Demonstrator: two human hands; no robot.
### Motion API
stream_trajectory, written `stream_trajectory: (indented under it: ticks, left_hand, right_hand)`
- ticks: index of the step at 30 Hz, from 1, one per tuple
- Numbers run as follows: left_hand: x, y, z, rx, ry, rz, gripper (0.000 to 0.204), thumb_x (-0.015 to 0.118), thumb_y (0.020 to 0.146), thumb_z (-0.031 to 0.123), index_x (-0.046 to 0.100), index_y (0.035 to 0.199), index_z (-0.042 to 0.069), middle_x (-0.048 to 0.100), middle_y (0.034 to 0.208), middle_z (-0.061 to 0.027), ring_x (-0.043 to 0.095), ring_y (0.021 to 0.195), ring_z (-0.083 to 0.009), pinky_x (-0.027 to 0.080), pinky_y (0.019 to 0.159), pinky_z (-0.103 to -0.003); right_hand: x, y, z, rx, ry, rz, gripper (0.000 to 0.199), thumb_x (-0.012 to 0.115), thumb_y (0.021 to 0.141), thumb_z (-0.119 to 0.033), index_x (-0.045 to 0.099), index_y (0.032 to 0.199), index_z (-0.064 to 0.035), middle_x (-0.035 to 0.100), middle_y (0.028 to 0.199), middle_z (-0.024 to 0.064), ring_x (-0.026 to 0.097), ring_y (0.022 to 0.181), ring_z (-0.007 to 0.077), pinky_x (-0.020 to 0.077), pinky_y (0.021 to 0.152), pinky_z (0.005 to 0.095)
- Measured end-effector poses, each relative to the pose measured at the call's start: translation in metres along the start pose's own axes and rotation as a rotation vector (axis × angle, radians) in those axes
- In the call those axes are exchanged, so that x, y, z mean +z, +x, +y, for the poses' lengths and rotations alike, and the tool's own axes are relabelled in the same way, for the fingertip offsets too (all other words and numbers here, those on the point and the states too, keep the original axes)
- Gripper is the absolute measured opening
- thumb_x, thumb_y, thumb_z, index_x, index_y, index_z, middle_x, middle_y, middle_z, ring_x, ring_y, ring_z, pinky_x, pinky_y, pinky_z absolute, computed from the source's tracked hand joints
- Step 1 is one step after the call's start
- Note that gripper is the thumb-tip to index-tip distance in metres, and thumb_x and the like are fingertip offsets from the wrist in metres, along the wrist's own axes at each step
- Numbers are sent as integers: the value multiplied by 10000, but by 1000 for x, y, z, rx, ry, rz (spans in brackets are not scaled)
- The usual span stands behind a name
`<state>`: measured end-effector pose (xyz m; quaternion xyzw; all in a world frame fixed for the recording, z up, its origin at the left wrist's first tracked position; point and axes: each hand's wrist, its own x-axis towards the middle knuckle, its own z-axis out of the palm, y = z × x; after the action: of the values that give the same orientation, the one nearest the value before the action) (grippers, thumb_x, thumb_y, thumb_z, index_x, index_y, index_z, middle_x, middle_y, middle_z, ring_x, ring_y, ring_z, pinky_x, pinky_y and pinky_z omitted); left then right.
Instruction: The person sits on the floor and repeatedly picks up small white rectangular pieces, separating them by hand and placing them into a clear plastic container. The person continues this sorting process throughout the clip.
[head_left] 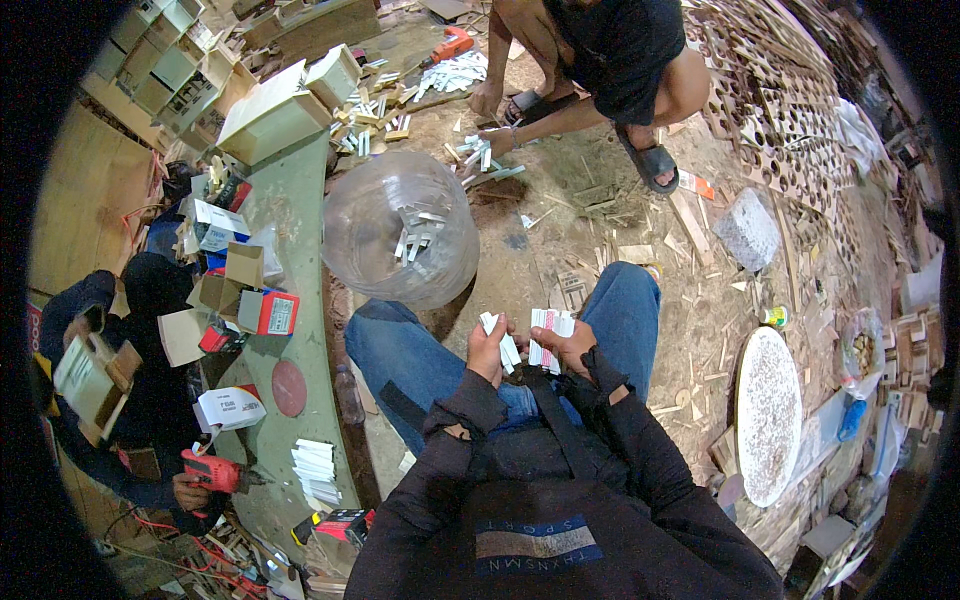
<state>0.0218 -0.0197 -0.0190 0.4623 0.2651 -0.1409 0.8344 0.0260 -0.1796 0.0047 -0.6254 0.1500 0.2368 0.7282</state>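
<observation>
Here, the fingers of the left hand (487, 350) were clenched around a few small white rectangular strips (503, 342), which fanned out above the knuckles. The right hand (570, 347) grasped a thicker bundle of white strips with pinkish edges (549, 335), its fingers wrapped over the bundle from behind. The two hands were just beside each other, held over the lap between the knees of blue denim trousers (420, 365), with black jacket sleeves (640, 430) running back toward the lower edge.

Just ahead of the left knee stood a large clear plastic bag (400, 240), rounded and open, with more white strips lying inside. Beyond it, on the sawdust-covered floor (590, 220), a second person (600, 50) crouched in sandals, a hand (497, 140) touching a scatter of white pieces on the ground. A grey stone block (747, 230) lay to the right, and a round white speckled disc (768, 415) rested near the right knee.

To the left ran a long pale green table (300, 290) carrying cardboard boxes, a red-and-white carton (275, 312), a dark red disc (289, 388) and a stack of white strips (315, 470). At the table's far left, a third person's hand held a red power drill (213, 472).
</observation>
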Motion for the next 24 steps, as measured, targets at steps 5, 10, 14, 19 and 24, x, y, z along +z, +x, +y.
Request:
stream_trajectory:
  ticks: [5,10,14,19,24]
  left_hand:
    - [8,-3,3,-51,107,-99,232,624,851,230,486,947,70,441,624,25,362,439,-51,287,393,-215]
    - [10,-8,5,-64,221,-110,213,639,838,190,518,947,53,441,610,34,362,436,-39,274,384,-203]
    - [8,-6,5,-77,167,-151,203,646,832,183,532,923,43,446,599,37,362,431,-37,270,379,-203]
    - [6,-4,0,-30,217,-125,190,649,830,188,544,903,47,452,586,40,369,427,-39,272,378,-205]
    - [8,-5,1,20,278,-122,194,659,819,197,555,904,57,494,610,38,389,432,-35,277,378,-204]
  right_hand:
    - [-3,7,9,-60,-130,-16,313,702,773,-236,606,946,5,656,837,67,609,738,134,480,648,268]
    - [-6,8,12,-69,-158,-21,332,707,764,-239,602,969,0,659,868,72,616,762,139,486,671,277]
    - [-4,10,15,-53,-88,-19,316,706,763,-220,605,962,4,660,855,72,615,747,136,485,658,275]
    - [-4,8,15,-59,-86,58,273,707,757,-198,616,911,9,660,815,71,613,713,134,484,633,275]
    - [-6,5,10,-44,-118,84,261,707,746,-192,624,883,14,658,800,75,612,693,139,484,619,282]
